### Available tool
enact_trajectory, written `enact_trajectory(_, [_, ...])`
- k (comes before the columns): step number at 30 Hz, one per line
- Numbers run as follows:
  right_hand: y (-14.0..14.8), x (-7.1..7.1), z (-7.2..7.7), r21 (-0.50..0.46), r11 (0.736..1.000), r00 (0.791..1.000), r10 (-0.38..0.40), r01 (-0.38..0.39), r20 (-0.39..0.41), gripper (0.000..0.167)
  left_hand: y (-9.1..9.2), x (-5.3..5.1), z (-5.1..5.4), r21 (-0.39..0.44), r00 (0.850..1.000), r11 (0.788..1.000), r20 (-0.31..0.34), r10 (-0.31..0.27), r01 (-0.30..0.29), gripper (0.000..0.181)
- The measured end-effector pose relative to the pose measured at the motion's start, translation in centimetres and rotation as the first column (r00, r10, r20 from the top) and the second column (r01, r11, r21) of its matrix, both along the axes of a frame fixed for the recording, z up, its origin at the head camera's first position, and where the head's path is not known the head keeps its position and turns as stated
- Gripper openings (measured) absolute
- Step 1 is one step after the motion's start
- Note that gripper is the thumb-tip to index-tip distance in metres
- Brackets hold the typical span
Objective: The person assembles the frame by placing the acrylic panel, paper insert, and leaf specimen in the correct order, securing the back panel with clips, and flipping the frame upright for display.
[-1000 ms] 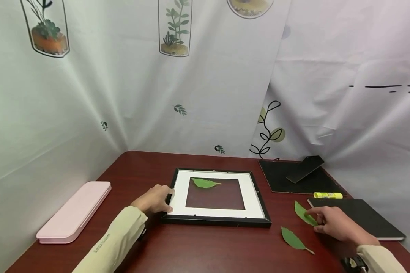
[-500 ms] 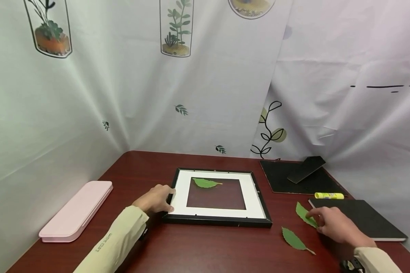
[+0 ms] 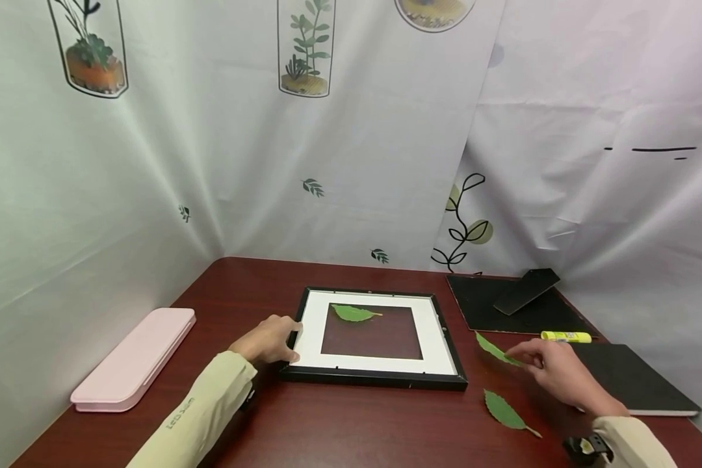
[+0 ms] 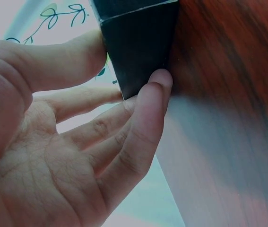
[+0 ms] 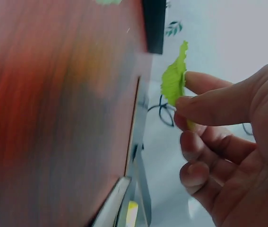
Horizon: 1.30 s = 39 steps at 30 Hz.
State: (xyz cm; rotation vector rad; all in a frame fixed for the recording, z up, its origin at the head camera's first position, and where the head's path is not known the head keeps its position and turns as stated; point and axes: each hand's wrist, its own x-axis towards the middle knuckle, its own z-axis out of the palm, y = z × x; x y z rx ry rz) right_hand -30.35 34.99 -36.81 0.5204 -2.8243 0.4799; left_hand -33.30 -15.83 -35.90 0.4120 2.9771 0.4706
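Note:
A black frame (image 3: 374,378) with a white mat lies on the table, and a green leaf (image 3: 352,314) rests at the top of the mat's opening. My left hand (image 3: 268,340) grips the frame's left side; the left wrist view shows thumb and fingers around its black edge (image 4: 136,47). My right hand (image 3: 561,374) pinches a second leaf (image 3: 493,350) near its stem, right of the frame; in the right wrist view that leaf (image 5: 174,80) stands between thumb and index finger. A third leaf (image 3: 504,411) lies on the table nearer the front.
A pink case (image 3: 134,361) lies at the left. At the right are a black backing board (image 3: 480,302) with its stand flap, a yellow glue stick (image 3: 566,337) and a black notebook (image 3: 632,377). Printed cloth (image 3: 351,143) hangs behind the table.
My right hand has lifted the second leaf from beside the notebook and moved it left, toward the frame. My left hand keeps its grip on the frame.

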Motion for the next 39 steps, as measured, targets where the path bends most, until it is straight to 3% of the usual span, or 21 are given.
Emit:
enact_trajectory(8, [-3.4,-0.5,0.2,-0.121,0.990,0.993,0.068,-0.079,-0.093,0.037,0.1,0.0,-0.1,0.011,1.000,1.000,0.001,0.010,-0.010,0.059])
enact_trajectory(19, [-8.1,-1.5,-0.2,-0.206,0.967,0.988,0.137,-0.149,-0.072,0.043,0.0,-0.1,-0.2,0.007,1.000,1.000,0.002,0.004,-0.004,0.060])
enact_trajectory(25, [-9.5,-2.1,-0.7,-0.194,0.958,0.977,0.196,-0.209,-0.087,0.039,0.0,-0.1,-0.2,0.009,1.000,1.000,-0.001,0.003,-0.003,0.060])
enact_trajectory(34, [-11.0,-2.4,-0.4,-0.173,0.962,0.977,0.214,-0.211,-0.002,0.032,-0.1,-0.2,-0.3,0.006,1.000,1.000,-0.004,0.003,-0.003,0.060])
enact_trajectory(39, [-11.8,-2.9,-0.2,-0.136,0.958,0.967,0.252,-0.253,-0.022,0.032,-0.2,-0.2,-0.3,0.007,1.000,1.000,-0.007,-0.005,0.005,0.059])
